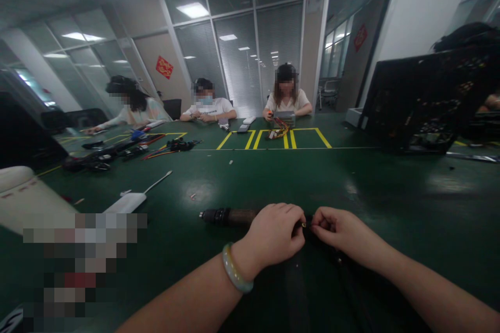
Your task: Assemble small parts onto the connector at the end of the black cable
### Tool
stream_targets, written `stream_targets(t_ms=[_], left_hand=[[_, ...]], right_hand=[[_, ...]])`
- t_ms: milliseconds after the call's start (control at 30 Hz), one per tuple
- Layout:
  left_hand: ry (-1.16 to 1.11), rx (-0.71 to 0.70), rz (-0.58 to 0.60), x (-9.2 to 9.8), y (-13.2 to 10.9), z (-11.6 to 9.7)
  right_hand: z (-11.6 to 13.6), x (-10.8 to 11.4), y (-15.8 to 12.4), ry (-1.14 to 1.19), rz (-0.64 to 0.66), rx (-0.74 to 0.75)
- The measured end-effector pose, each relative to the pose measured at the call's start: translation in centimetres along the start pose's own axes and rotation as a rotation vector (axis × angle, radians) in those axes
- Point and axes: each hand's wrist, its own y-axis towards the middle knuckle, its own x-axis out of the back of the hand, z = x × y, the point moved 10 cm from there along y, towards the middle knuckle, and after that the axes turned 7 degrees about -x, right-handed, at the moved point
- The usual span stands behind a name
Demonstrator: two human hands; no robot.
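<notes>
A dark cylindrical tool (240, 217) with a ribbed black collar and a silvery tip lies lengthwise on the green table, its tip to the left. My left hand (275, 231) is closed over its rear part, thumb and forefinger together beside a small brass-coloured bit (303, 225). Close against those fingertips, my right hand (338, 226) pinches at the dark rear end; what it holds there is hidden by the fingers. A black cable (347, 276) seems to run from below the right hand toward the near edge.
A white adapter with a cable (127, 203) and a pale cylindrical container (27, 197) are at left. Bundled wires (177, 144) lie farther back. A large black case (425, 99) stands at right. Several people sit across the green table (375, 182).
</notes>
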Motion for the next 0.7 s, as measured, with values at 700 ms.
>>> stream_targets(t_ms=[700], left_hand=[[0.024,0.008,0.007,-0.13,0.07,0.29]], right_hand=[[-0.38,-0.35,0.11,0.053,0.038,-0.018]])
